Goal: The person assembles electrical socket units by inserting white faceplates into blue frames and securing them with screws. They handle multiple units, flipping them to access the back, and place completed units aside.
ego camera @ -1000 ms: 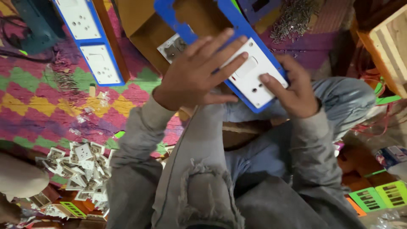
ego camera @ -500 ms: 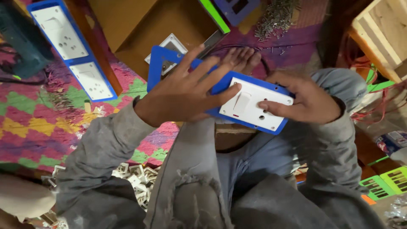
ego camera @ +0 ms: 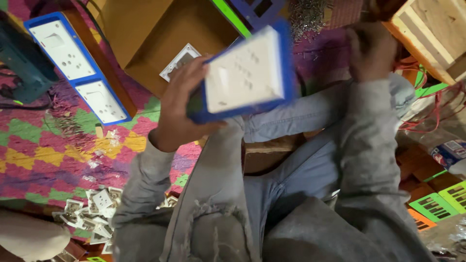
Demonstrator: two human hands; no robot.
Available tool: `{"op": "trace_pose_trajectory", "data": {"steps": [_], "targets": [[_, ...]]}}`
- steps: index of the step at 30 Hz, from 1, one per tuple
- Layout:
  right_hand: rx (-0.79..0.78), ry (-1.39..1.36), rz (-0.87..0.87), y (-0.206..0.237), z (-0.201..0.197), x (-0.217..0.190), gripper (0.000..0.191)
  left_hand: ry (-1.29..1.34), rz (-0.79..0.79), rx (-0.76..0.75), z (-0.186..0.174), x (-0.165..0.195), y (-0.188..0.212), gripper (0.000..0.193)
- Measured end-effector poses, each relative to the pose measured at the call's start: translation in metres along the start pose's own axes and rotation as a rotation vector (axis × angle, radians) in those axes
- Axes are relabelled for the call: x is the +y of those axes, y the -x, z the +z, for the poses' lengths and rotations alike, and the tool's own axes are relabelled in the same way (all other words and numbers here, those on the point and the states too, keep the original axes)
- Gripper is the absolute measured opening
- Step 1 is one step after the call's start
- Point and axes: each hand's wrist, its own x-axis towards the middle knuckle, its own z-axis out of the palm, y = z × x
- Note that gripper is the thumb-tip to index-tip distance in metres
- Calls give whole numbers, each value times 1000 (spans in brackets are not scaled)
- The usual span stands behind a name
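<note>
My left hand (ego camera: 177, 109) grips a blue-framed white switch plate (ego camera: 245, 73) by its left edge and holds it tilted above my knee; the plate is motion-blurred. My right hand (ego camera: 371, 48) is off the plate, raised at the upper right near a pile of small screws (ego camera: 310, 14), with its fingers curled; whether anything is in it cannot be made out. I sit with my legs in light jeans folded under me.
Two finished blue-framed plates (ego camera: 73, 65) lie on a wooden board at the left. An open cardboard box (ego camera: 160, 34) holds a white plate. Loose white socket modules (ego camera: 94, 213) are heaped at the lower left on a patterned rug. A wooden crate (ego camera: 432, 29) stands at the upper right.
My right hand let go of the plate and moved up to the right. My left hand now holds the plate alone, lifted and tilted toward me.
</note>
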Motion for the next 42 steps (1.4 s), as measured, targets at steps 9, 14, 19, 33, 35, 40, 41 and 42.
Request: {"op": "trace_pose_trajectory", "data": {"steps": [9, 14, 19, 33, 35, 40, 41, 42], "targets": [[4, 225, -7, -9, 54, -2, 9, 1375, -345, 308, 53, -18, 6, 105], [75, 85, 105, -12, 57, -8, 18, 1560, -279, 332, 62, -12, -5, 101], [60, 9, 23, -12, 57, -7, 12, 1584, -255, 381, 66, -3, -11, 99], [119, -994, 158, 3, 28, -151, 11, 1564, -231, 348, 65, 6, -3, 99], [98, -995, 123, -3, 25, -174, 13, 1570, -227, 359, 65, 7, -2, 100], [25, -956, 121, -20, 25, -208, 23, 1700, -213, 288, 63, 11, 7, 97], [16, -874, 43, -23, 26, -211, 21, 1712, -204, 287, 63, 10, 8, 96], [5, -791, -35, -25, 26, -214, 19, 1724, -196, 285, 63, 9, 9, 95]]}}
